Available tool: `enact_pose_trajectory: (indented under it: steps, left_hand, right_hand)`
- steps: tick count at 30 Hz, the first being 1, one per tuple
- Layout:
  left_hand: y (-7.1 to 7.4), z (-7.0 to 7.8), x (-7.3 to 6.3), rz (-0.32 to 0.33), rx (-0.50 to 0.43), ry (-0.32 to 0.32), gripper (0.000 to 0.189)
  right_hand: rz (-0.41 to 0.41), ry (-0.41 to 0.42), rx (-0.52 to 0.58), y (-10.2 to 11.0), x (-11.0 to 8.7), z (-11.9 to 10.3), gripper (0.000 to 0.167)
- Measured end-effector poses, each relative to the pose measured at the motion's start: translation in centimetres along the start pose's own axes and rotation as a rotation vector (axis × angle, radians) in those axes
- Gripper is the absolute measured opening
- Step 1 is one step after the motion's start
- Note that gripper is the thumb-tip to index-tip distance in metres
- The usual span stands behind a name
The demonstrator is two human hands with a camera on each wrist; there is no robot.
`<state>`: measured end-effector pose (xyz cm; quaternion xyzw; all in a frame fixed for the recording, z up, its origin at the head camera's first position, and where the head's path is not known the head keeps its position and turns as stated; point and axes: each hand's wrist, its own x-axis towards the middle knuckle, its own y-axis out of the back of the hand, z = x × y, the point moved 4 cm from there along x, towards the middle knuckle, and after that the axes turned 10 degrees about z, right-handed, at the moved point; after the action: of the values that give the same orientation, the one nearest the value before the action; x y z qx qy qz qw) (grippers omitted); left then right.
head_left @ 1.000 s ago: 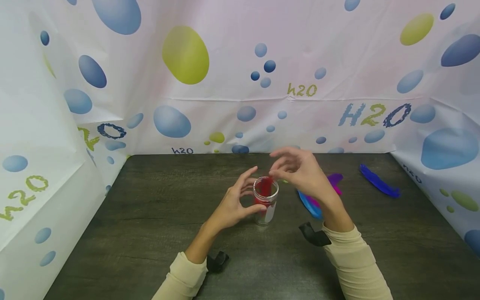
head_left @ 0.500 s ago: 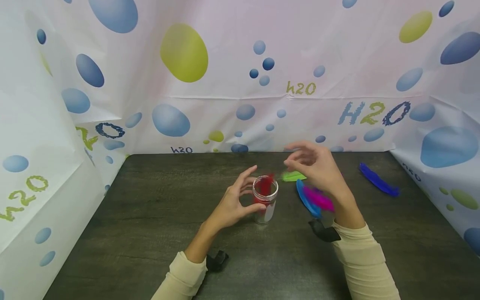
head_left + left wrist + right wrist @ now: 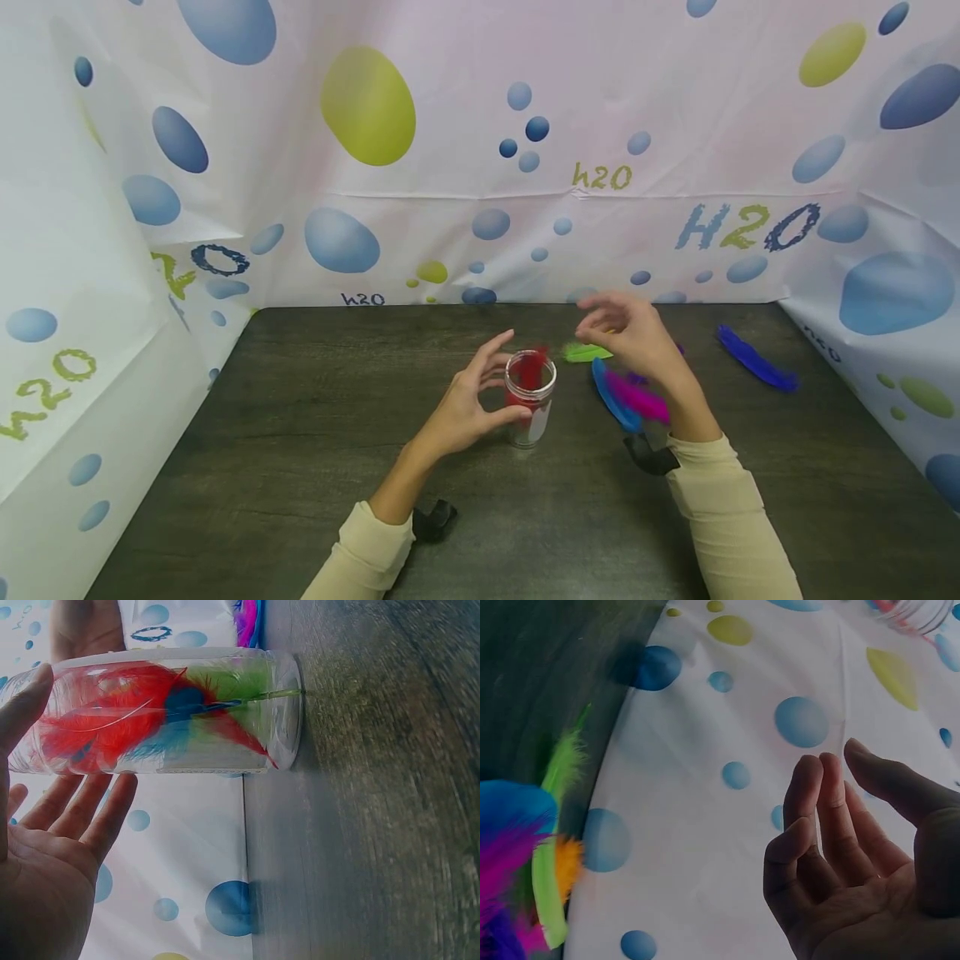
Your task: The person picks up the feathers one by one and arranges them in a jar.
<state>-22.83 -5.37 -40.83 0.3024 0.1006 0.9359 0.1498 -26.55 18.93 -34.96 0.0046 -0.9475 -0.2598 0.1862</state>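
Observation:
A clear jar (image 3: 537,423) stands upright and lidless on the dark table, a red feather (image 3: 531,372) showing at its mouth. Curved around its upper part, my left hand (image 3: 459,418) holds it, thumb in front and fingers on the far side. Through the jar's wall in the left wrist view, red, blue (image 3: 180,705) and green (image 3: 236,684) feathers show inside. My right hand (image 3: 636,343) hovers right of the jar, fingers loosely bent and nothing between them. Beneath and beside it lie a lime green feather (image 3: 587,353), a light blue feather (image 3: 611,396) and a magenta feather (image 3: 636,397).
A dark blue feather (image 3: 757,360) lies apart at the table's right. An orange feather (image 3: 568,864) shows behind the lime one in the right wrist view. A white dotted sheet (image 3: 435,100) walls the back and sides of the table (image 3: 315,433).
My right hand has moved right, away from the jar's mouth, and now hovers by the loose feathers. The red feather stays in the jar. My left hand keeps its place.

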Motion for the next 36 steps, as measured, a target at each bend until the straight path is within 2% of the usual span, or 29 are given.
enact_pose_trajectory:
  steps: [7,19,28,36]
  left_hand:
    - [0.0,0.1,0.0,-0.002,0.004,0.008,0.097]
    - [0.0,0.2,0.0,-0.002,0.003,-0.005,0.097]
    - [0.1,0.3,-0.1,-0.010,0.014,0.005,0.097]
    - [0.0,0.2,0.0,-0.007,0.011,-0.005,0.096]
  right_hand:
    - [-0.022,-0.020,-0.031,0.0,0.5,2.4,0.034]
    - [-0.115,-0.043,-0.183,-0.2,0.7,4.7,0.039]
    - [-0.210,-0.093,-0.197,-0.5,0.7,6.2,0.042]
    - [-0.263,-0.127,-0.193,-0.6,0.7,7.1,0.044]
